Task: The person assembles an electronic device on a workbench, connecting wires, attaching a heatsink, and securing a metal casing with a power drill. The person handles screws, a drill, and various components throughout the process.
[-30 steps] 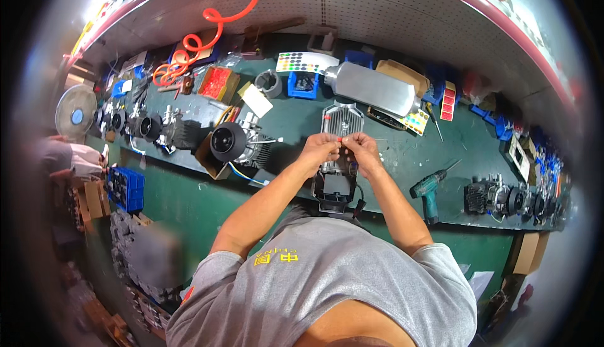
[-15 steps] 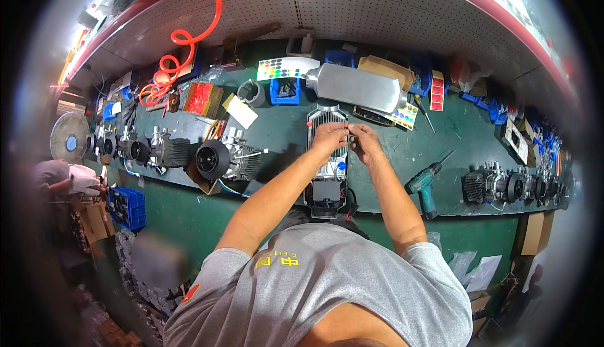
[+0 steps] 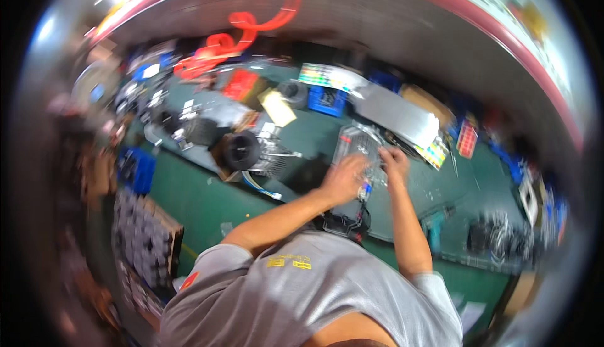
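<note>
One long metal unit [image 3: 358, 138], at centre of the green bench [image 3: 462, 186]; far end in view, middle partly masked by hands; apparently uncovered, inner parts showing through blur; one small blue part [image 3: 365, 190] on near portion, just beside the left hand [image 3: 346, 178].

Left hand: over left side of the unit; fingers curled, outline smeared; cannot tell whether grasping a piece or merely resting.

Right hand [image 3: 394, 163]: at right edge of the unit, apart from the left; thumb and fingertips drawn close, pinch-like; cannot make out any piece between, so grasp unconfirmed.

Stage of work, as judged: part-way; main body in place on the bench, both hands at the upper side, no cover visible over the inner parts; remaining steps impossible to count from this view.

Surroundings: silver casing [image 3: 397, 111], far and right of the unit, lying apart from it; blue bin [image 3: 326, 100], far side, left of the casing; sheet of coloured dots [image 3: 323, 75], behind the bin; pale yellow card [image 3: 278, 108], farther left; box of red pieces [image 3: 241, 85], beyond the card; black-fan assembly [image 3: 243, 151], left, with finned body alongside; drill [image 3: 434, 226], right and near, much blurred.
</note>
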The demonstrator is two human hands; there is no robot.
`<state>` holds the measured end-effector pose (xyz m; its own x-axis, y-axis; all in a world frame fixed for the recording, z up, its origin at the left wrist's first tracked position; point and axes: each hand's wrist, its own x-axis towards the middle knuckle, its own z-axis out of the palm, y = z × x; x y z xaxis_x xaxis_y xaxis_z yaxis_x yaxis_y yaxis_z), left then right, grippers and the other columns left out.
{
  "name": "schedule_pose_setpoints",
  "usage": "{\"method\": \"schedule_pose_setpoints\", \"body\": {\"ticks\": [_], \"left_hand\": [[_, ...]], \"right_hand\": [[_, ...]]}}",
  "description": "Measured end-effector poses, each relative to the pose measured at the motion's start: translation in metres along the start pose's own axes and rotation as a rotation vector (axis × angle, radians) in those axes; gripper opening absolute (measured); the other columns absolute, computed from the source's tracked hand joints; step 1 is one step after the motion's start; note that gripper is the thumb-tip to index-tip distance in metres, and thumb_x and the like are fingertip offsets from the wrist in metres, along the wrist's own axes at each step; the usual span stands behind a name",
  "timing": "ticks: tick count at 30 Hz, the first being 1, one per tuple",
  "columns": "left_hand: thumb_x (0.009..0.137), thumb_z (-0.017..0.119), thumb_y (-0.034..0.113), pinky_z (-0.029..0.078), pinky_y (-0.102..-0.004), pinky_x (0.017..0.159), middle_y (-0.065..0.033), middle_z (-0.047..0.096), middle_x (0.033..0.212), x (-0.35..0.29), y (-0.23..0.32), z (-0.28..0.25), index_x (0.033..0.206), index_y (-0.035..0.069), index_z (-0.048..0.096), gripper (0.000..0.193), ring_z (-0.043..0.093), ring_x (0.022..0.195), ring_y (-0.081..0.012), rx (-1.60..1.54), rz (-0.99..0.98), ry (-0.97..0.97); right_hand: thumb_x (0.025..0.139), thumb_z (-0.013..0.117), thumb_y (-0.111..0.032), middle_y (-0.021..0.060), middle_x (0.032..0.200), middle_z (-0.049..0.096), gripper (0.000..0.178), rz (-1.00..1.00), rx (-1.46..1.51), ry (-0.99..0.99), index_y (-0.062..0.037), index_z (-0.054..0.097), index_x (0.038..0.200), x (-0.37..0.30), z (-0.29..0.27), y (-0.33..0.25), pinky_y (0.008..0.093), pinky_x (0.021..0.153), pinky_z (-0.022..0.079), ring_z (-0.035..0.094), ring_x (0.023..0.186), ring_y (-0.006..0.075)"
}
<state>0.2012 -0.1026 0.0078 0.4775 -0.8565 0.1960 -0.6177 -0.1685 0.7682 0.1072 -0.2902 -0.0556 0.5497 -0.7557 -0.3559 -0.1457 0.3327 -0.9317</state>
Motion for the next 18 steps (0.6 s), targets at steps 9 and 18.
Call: {"method": "schedule_pose_setpoints", "body": {"ticks": [9, 18], "left_hand": [[0.091, 0.066, 0.051, 0.009, -0.0575, 0.126, -0.0230, 0.033, 0.163, -0.022, -0.006, 0.028, 0.154, 0.004, 0.043, 0.081, 0.028, 0.153, -0.0385, 0.286, 0.177, -0.288], [0.091, 0.066, 0.054, 0.008, -0.0571, 0.127, -0.0221, 0.029, 0.166, -0.019, -0.013, 0.038, 0.154, 0.004, 0.044, 0.083, 0.026, 0.155, -0.0364, 0.333, 0.223, -0.239]], "right_hand": [[0.094, 0.071, -0.011, 0.0041, 0.079, 0.064, 0.014, -0.187, -0.274, -0.042, -0.0012, 0.063, 0.087, 0.013, -0.010, 0.005, 0.0261, 0.051, 0.055, 0.060, 0.066, 0.0103], [0.095, 0.070, -0.015, 0.0010, 0.077, 0.059, 0.016, -0.210, -0.192, -0.038, -0.0055, 0.059, 0.089, 0.015, -0.008, 0.012, 0.0241, 0.050, 0.048, 0.054, 0.065, 0.0087]]}}
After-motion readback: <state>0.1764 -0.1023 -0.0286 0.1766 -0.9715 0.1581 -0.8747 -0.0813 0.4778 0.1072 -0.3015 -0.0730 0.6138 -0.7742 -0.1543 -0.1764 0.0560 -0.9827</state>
